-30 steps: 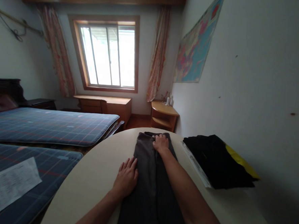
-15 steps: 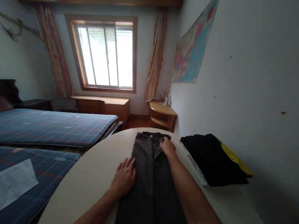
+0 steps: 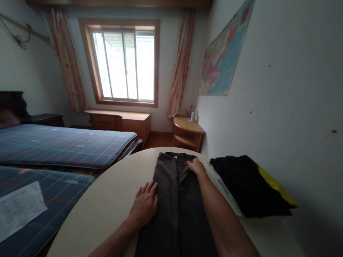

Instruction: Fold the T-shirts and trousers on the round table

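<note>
A long dark grey garment (image 3: 166, 205) lies lengthwise on the round cream table (image 3: 105, 202), folded narrow. At its far end is a neck-like opening with a small white label, and a seam or front edge runs down the middle. My left hand (image 3: 145, 204) rests flat with its fingers stretched out, at the garment's left edge and partly on the table. Near the opening, my right hand (image 3: 196, 166) pinches the cloth at the upper right edge. My right forearm crosses over the garment's right side.
To the right, a stack of black clothing (image 3: 243, 187) with a yellow part (image 3: 277, 185) lies on clear plastic, close to the wall. Left of the table are blue plaid mattresses (image 3: 71, 145) and a printed sheet (image 3: 12, 215). A corner shelf (image 3: 189, 125) stands beyond the table.
The whole view has shifted slightly, so everything sits a little further right. Both hands keep nearly the same places on the garment, the right still pinching its edge.
</note>
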{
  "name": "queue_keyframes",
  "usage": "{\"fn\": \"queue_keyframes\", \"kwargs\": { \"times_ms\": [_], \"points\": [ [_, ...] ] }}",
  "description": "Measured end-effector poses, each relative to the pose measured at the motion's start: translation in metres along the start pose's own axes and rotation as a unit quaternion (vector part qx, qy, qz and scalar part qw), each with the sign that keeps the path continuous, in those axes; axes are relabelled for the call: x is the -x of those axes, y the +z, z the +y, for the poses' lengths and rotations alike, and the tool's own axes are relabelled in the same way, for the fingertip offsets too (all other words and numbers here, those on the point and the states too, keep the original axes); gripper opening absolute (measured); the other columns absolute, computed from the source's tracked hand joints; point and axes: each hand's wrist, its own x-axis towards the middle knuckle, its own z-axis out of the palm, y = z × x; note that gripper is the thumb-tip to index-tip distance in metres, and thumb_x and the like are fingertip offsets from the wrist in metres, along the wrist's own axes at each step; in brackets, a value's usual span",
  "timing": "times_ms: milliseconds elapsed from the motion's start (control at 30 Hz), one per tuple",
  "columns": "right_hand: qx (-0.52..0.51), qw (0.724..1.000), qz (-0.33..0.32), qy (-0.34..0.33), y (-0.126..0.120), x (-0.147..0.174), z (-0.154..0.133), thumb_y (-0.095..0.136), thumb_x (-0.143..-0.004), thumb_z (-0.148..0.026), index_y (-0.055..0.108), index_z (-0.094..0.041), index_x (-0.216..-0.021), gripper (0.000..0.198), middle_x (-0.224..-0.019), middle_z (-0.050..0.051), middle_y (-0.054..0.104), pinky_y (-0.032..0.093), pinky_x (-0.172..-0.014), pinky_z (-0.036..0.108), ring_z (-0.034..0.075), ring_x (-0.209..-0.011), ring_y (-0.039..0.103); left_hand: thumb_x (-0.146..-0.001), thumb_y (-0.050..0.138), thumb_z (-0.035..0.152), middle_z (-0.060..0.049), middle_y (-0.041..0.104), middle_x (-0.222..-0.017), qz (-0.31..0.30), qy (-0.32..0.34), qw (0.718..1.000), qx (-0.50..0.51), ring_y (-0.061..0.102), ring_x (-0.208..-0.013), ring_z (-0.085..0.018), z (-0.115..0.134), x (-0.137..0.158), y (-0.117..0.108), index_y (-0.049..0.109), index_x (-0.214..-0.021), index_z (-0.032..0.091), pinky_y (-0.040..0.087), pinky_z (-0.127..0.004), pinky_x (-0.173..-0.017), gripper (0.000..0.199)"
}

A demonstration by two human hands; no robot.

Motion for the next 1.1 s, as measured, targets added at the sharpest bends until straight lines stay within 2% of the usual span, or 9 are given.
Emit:
{"fn": "queue_keyframes", "kwargs": {
  "times_ms": [200,300,500,633,700,800,933,1000,1100],
  "points": [
    [-0.054,0.998,0.010,-0.019,-0.002,-0.010,0.013,0.058,-0.088,-0.036,0.074,-0.016,-0.103,0.030,-0.115,0.014,0.071,0.047,-0.091,0.031,0.027,-0.112,0.064,-0.096,0.034,0.028,-0.007,0.039,-0.155,-0.003,-0.005,1.000,0.011,0.032,-0.145,-0.027,0.000,0.000,0.000,0.045,-0.146,0.017,0.025,-0.048,-0.119,0.052],
    [-0.096,0.995,0.025,-0.023,-0.007,-0.017,0.013,0.048,-0.093,-0.034,0.074,-0.012,-0.101,0.035,-0.111,0.016,0.072,0.048,-0.090,0.031,0.028,-0.110,0.064,-0.096,0.035,0.027,-0.008,0.040,-0.155,0.000,-0.005,1.000,0.012,0.033,-0.145,-0.027,0.000,0.000,-0.001,0.045,-0.146,0.018,0.025,-0.047,-0.119,0.052],
    [-0.215,0.973,0.026,-0.075,-0.015,-0.026,0.001,0.038,-0.100,-0.040,0.060,-0.007,-0.122,0.045,-0.109,0.016,0.072,0.054,-0.077,0.026,0.021,-0.093,0.069,-0.096,0.034,0.027,-0.007,0.040,-0.155,0.000,-0.003,1.000,0.007,0.032,-0.145,-0.027,0.000,0.000,0.001,0.045,-0.146,0.017,0.025,-0.047,-0.119,0.052],
    [-0.256,0.958,0.003,-0.131,-0.005,-0.019,-0.008,0.044,-0.098,-0.031,0.047,-0.010,-0.133,0.042,-0.115,0.014,0.070,0.055,-0.079,0.026,0.017,-0.095,0.069,-0.096,0.035,0.027,-0.007,0.040,-0.155,-0.008,-0.004,1.000,-0.001,0.032,-0.145,-0.026,0.001,0.000,0.000,0.045,-0.146,0.017,0.026,-0.047,-0.119,0.052],
    [-0.252,0.955,-0.021,-0.156,0.005,-0.012,-0.009,0.052,-0.092,-0.022,0.045,-0.013,-0.135,0.045,-0.114,0.012,0.070,0.056,-0.081,0.028,0.017,-0.096,0.069,-0.096,0.034,0.026,-0.007,0.040,-0.155,-0.008,-0.005,1.000,-0.007,0.032,-0.145,-0.026,0.001,0.001,-0.002,0.045,-0.146,0.017,0.026,-0.046,-0.119,0.052],
    [-0.217,0.956,-0.053,-0.189,0.020,-0.001,-0.006,0.061,-0.082,-0.013,0.039,-0.016,-0.140,0.063,-0.115,0.010,0.069,0.054,-0.086,0.029,0.016,-0.098,0.068,-0.096,0.034,0.027,-0.006,0.040,-0.155,-0.009,-0.006,1.000,-0.014,0.032,-0.145,-0.025,0.002,0.001,-0.004,0.044,-0.146,0.017,0.026,-0.046,-0.119,0.052],
    [-0.138,0.965,-0.058,-0.215,0.025,0.004,-0.002,0.060,-0.083,-0.014,0.017,-0.016,-0.152,0.081,-0.114,0.010,0.069,0.047,-0.096,0.034,0.018,-0.101,0.067,-0.097,0.035,0.027,-0.006,0.039,-0.155,-0.015,-0.006,1.000,-0.016,0.031,-0.145,-0.025,0.003,0.001,-0.006,0.044,-0.146,0.018,0.026,-0.045,-0.119,0.051],
    [-0.089,0.970,-0.055,-0.220,0.021,0.003,-0.001,0.057,-0.085,-0.016,0.012,-0.017,-0.155,0.083,-0.123,0.013,0.065,0.039,-0.105,0.039,0.023,-0.112,0.062,-0.097,0.035,0.027,-0.006,0.039,-0.155,-0.016,-0.008,1.000,-0.016,0.032,-0.145,-0.025,0.003,0.001,-0.006,0.044,-0.146,0.018,0.026,-0.045,-0.119,0.051],
    [-0.017,0.972,-0.062,-0.227,0.018,0.001,0.001,0.056,-0.086,-0.021,0.015,-0.017,-0.156,0.081,-0.147,0.017,0.046,0.023,-0.116,0.042,0.028,-0.136,0.044,-0.097,0.036,0.026,-0.006,0.040,-0.155,-0.016,-0.010,1.000,-0.012,0.032,-0.145,-0.026,0.004,0.001,-0.006,0.045,-0.146,0.017,0.026,-0.046,-0.119,0.051]
  ]
}}
